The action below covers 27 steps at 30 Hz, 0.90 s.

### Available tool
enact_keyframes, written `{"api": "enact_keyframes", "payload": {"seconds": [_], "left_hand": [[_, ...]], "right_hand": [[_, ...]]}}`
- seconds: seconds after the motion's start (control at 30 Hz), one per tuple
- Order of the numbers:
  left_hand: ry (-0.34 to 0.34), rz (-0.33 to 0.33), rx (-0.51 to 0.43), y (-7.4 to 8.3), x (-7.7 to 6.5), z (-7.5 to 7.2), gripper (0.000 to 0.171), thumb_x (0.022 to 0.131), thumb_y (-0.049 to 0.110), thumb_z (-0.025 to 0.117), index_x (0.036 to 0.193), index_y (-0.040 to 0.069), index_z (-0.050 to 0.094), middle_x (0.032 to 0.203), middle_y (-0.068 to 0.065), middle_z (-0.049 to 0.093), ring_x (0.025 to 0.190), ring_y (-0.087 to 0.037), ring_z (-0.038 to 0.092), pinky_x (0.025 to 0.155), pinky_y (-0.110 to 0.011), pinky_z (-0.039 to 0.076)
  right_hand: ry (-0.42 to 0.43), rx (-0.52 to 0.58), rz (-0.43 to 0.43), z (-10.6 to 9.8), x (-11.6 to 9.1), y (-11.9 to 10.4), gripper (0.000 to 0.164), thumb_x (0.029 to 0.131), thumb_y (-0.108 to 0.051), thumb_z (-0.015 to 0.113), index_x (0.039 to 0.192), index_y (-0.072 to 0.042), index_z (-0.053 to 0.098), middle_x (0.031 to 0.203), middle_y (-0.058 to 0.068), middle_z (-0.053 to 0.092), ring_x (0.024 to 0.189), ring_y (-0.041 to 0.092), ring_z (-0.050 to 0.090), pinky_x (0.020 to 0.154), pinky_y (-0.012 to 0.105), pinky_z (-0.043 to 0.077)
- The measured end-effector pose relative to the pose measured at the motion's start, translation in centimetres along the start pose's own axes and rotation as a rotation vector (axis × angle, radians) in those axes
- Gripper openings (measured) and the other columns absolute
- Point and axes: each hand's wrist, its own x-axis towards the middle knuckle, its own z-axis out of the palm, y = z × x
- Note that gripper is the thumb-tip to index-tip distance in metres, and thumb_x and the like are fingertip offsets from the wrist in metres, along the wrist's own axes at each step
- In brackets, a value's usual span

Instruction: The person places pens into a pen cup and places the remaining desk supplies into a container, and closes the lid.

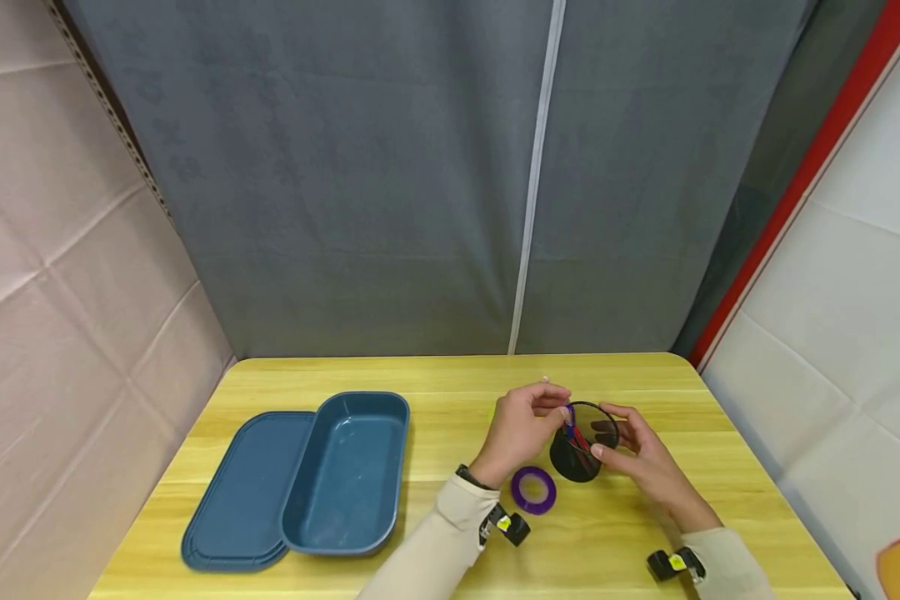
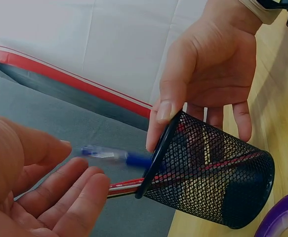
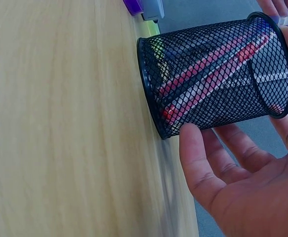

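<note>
A black mesh pen holder point(image 1: 574, 462) stands on the table, my right hand point(image 1: 648, 462) gripping it near the rim. The right thumb presses the rim in the left wrist view. Inside the mesh, red-and-white pens point(image 3: 208, 81) lean at a slant. A clear pen with a blue part point(image 2: 106, 154), blurred, pokes out of the mouth, apart from my left fingers in the left wrist view. My left hand point(image 1: 521, 425) hovers beside the mouth with loosely bent fingers. A red striped stick point(image 2: 126, 187) sticks out close to the left fingertips; whether they touch cannot be told.
A purple tape roll point(image 1: 533, 490) lies on the table just left of the holder. Farther left, a blue rectangular container point(image 1: 348, 475) overlaps its flat blue lid point(image 1: 243, 492). A grey curtain point(image 1: 382, 183) hangs behind the table.
</note>
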Motion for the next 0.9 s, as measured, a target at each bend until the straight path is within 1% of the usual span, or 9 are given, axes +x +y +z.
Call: {"api": "enact_keyframes", "payload": {"seconds": [0.1, 0.27, 0.3, 0.37, 0.5, 0.63, 0.77, 0.9], "left_hand": [[-0.002, -0.003, -0.012, -0.2, 0.0, 0.0, 0.020, 0.100, 0.015, 0.073, 0.119, 0.018, 0.078, 0.113, -0.002, 0.080, 0.097, -0.004, 0.074, 0.084, -0.017, 0.058], [-0.009, -0.031, -0.040, -0.2, -0.1, -0.2, 0.020, 0.101, 0.015, 0.073, 0.119, 0.019, 0.078, 0.115, -0.003, 0.080, 0.098, -0.005, 0.073, 0.084, -0.018, 0.059], [-0.009, -0.036, -0.041, -0.2, -0.1, -0.2, 0.020, 0.100, 0.016, 0.073, 0.119, 0.019, 0.078, 0.115, -0.003, 0.080, 0.098, -0.005, 0.073, 0.084, -0.018, 0.059], [-0.010, -0.042, -0.044, -0.2, -0.2, -0.3, 0.020, 0.100, 0.016, 0.073, 0.120, 0.019, 0.078, 0.116, -0.004, 0.080, 0.098, -0.005, 0.072, 0.085, -0.019, 0.059], [-0.008, -0.045, -0.050, -0.3, -0.3, -0.5, 0.020, 0.100, 0.016, 0.073, 0.120, 0.019, 0.078, 0.116, -0.005, 0.079, 0.097, -0.004, 0.072, 0.085, -0.019, 0.059], [-0.011, -0.040, -0.068, -0.3, -0.3, -0.7, 0.019, 0.100, 0.016, 0.073, 0.119, 0.018, 0.078, 0.116, -0.008, 0.079, 0.095, -0.004, 0.071, 0.085, -0.020, 0.059], [-0.011, -0.041, -0.075, -0.2, -0.4, -0.9, 0.018, 0.100, 0.018, 0.073, 0.118, 0.017, 0.078, 0.112, -0.002, 0.079, 0.092, -0.003, 0.071, 0.084, -0.020, 0.059], [-0.007, -0.054, -0.082, -0.1, -0.5, -1.0, 0.019, 0.100, 0.019, 0.073, 0.118, 0.013, 0.077, 0.107, 0.004, 0.078, 0.091, -0.002, 0.070, 0.082, -0.020, 0.059]], "right_hand": [[0.001, 0.005, 0.002, 0.1, 0.0, -0.1, 0.066, 0.101, -0.014, 0.072, 0.158, -0.009, 0.038, 0.144, 0.029, 0.057, 0.119, 0.012, 0.063, 0.084, 0.028, 0.060], [0.015, -0.030, 0.012, 0.1, 0.0, -0.2, 0.065, 0.101, -0.015, 0.072, 0.156, -0.009, 0.039, 0.142, 0.027, 0.060, 0.114, 0.006, 0.062, 0.085, 0.027, 0.058], [0.017, -0.040, 0.012, 0.1, 0.0, -0.2, 0.065, 0.101, -0.016, 0.072, 0.157, -0.009, 0.039, 0.142, 0.026, 0.060, 0.115, 0.007, 0.061, 0.085, 0.026, 0.057], [0.017, -0.053, 0.013, 0.1, 0.1, -0.2, 0.066, 0.101, -0.016, 0.072, 0.158, -0.009, 0.039, 0.144, 0.026, 0.059, 0.117, 0.011, 0.061, 0.086, 0.026, 0.056], [0.016, -0.066, 0.020, 0.1, 0.2, -0.3, 0.067, 0.101, -0.016, 0.071, 0.159, -0.011, 0.038, 0.147, 0.027, 0.056, 0.121, 0.025, 0.058, 0.086, 0.027, 0.056], [0.012, -0.066, 0.029, 0.1, 0.2, -0.3, 0.067, 0.102, -0.016, 0.071, 0.160, -0.012, 0.038, 0.147, 0.026, 0.056, 0.124, 0.032, 0.057, 0.086, 0.027, 0.056], [0.010, -0.080, 0.032, 0.0, 0.2, -0.4, 0.068, 0.101, -0.018, 0.072, 0.160, -0.012, 0.038, 0.148, 0.026, 0.056, 0.127, 0.037, 0.057, 0.086, 0.027, 0.055], [0.007, -0.123, 0.029, -0.2, 0.1, -0.6, 0.070, 0.101, -0.020, 0.072, 0.161, -0.011, 0.037, 0.147, 0.027, 0.056, 0.131, 0.044, 0.056, 0.086, 0.026, 0.054]]}}
